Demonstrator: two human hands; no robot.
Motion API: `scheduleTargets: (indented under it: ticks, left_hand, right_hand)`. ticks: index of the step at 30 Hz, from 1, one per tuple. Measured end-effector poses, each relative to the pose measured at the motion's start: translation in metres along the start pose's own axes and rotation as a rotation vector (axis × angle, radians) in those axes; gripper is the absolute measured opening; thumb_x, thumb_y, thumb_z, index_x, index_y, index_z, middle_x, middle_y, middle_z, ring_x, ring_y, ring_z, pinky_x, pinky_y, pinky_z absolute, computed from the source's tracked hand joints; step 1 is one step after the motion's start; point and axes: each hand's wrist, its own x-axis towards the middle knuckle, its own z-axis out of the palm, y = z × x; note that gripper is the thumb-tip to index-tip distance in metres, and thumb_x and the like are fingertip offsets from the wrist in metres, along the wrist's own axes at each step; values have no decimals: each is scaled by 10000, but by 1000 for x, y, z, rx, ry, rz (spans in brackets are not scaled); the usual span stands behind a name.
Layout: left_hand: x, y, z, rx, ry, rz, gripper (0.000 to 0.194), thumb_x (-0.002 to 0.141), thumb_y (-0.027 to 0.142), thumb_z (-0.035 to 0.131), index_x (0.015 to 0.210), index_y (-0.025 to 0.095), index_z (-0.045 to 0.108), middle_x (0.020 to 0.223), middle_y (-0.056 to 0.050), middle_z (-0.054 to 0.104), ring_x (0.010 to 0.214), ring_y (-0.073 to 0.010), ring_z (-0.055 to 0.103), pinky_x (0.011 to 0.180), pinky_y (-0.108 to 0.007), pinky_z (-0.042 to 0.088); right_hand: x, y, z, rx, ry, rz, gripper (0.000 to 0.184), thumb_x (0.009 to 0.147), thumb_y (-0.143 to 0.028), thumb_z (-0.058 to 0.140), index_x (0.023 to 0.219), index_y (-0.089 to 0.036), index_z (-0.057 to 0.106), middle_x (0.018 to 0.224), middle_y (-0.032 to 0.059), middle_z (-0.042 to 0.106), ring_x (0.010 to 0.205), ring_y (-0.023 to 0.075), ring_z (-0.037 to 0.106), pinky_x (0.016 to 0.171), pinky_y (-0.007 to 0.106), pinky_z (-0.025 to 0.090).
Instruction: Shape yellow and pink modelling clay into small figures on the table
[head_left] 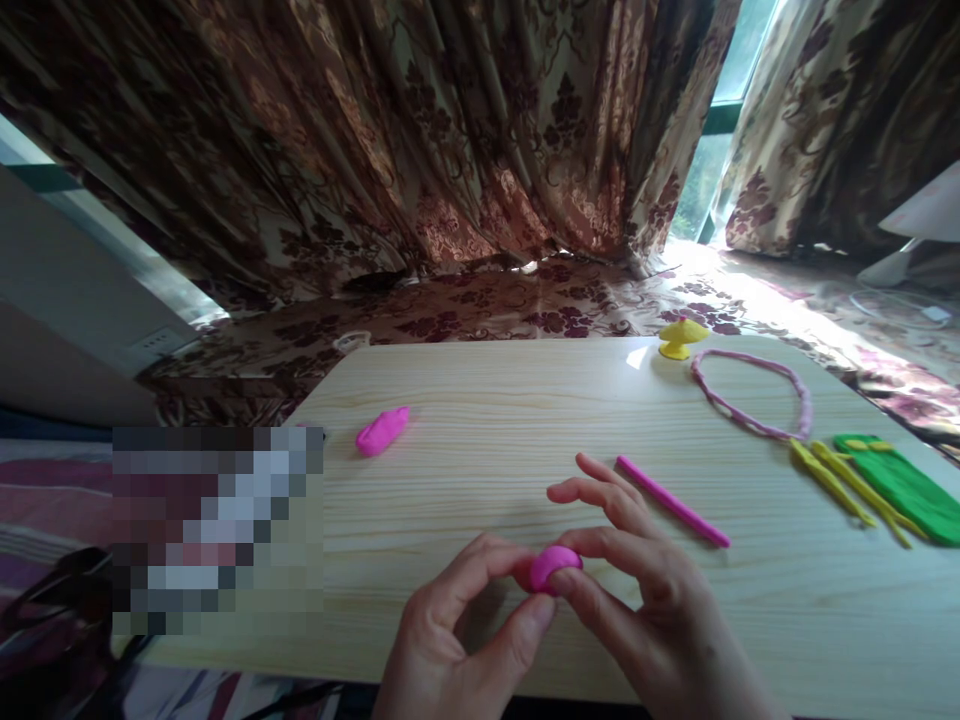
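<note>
A small rounded lump of pink modelling clay (553,568) is held just above the near part of the wooden table (465,400). My left hand (469,620) pinches it from the left between thumb and forefinger. From the right, the thumb and forefinger of my right hand (652,590) press on it, while the other fingers of that hand are spread. To the right of my right hand lies a pink clay rod (673,502). Farther off on the left rests a larger pink clay piece (382,431).
At the far right stands a yellow clay piece on a foot (681,337). Nearby lie a pale pink clay loop (802,395), two yellow clay strips (847,485) and a flat green clay piece (904,490). Curtains (450,130) hang behind; a lamp (926,210) stands right.
</note>
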Motion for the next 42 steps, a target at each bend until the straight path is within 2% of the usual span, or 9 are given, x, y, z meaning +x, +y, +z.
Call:
scheduleTargets:
  ticks: [6, 11, 17, 21, 24, 27, 30, 36, 42]
  left_hand:
    - [2, 0, 1, -57, 39, -50, 132, 756, 305, 640, 806, 208, 714, 810, -24, 685, 810, -185, 624, 698, -197, 454]
    - [3, -2, 2, -92, 17, -42, 131, 754, 291, 651, 855, 221, 698, 849, -17, 699, 847, -183, 642, 767, -203, 456]
    - [4, -4, 3, 38, 3, 10, 112, 780, 281, 626, 790, 201, 703, 764, -2, 674, 765, -151, 624, 723, -190, 448]
    - [4, -4, 5, 58, 14, 26, 120, 786, 265, 623, 825, 204, 718, 750, -1, 672, 744, -144, 620, 709, -188, 452]
    - [6, -3, 3, 25, 6, 45, 152, 797, 263, 608, 897, 217, 713, 836, -13, 683, 812, -156, 633, 738, -193, 466]
    - [8, -1, 0, 18, -14, 42, 144, 800, 272, 605, 893, 219, 701, 898, -18, 682, 850, -161, 639, 752, -191, 475]
    - [9, 1, -2, 41, -27, 21, 115, 795, 270, 615, 820, 199, 702, 831, -17, 693, 806, -153, 649, 749, -180, 471]
    - [6, 6, 5, -105, 40, -120, 119, 770, 289, 644, 846, 210, 692, 858, -4, 722, 821, -150, 665, 747, -159, 479]
    - [7, 8, 5, -65, -19, -60, 109, 789, 250, 617, 791, 196, 711, 807, 1, 716, 772, -127, 645, 726, -138, 467]
  right_hand:
    - [-4, 7, -4, 36, -109, -1, 251, 869, -245, 559, 1117, -273, 586, 1238, 31, 557, 1315, 219, 343, 1061, 431, 350]
    - [-4, 10, 0, 31, -94, 40, 170, 865, -240, 569, 1010, -303, 629, 1167, -2, 581, 1297, 207, 363, 1089, 444, 292]
    - [-3, 8, 0, 72, -89, 64, 122, 851, -237, 584, 943, -281, 651, 1132, 6, 592, 1294, 210, 357, 1095, 420, 276]
    - [-2, 8, 0, 71, -70, 49, 142, 852, -210, 577, 952, -280, 651, 1114, 7, 595, 1290, 204, 357, 1094, 409, 274]
    - [-2, 8, -1, 51, -74, 56, 133, 848, -216, 581, 941, -275, 656, 1112, 12, 593, 1289, 211, 354, 1093, 417, 270]
    - [-3, 8, -2, 24, -90, 53, 116, 844, -234, 590, 927, -275, 658, 1113, 15, 593, 1294, 222, 344, 1091, 427, 271]
    - [-4, 7, -1, 47, -79, 46, 151, 857, -232, 572, 984, -284, 636, 1143, 14, 583, 1294, 221, 347, 1082, 430, 288]
    - [-6, 6, 3, 34, -85, 67, 119, 833, -265, 608, 948, -284, 628, 1134, 4, 581, 1281, 219, 357, 1077, 408, 303]
    - [-2, 4, 1, 1, -130, 40, 68, 845, -249, 582, 891, -241, 631, 1118, 27, 584, 1281, 220, 354, 1079, 392, 302]
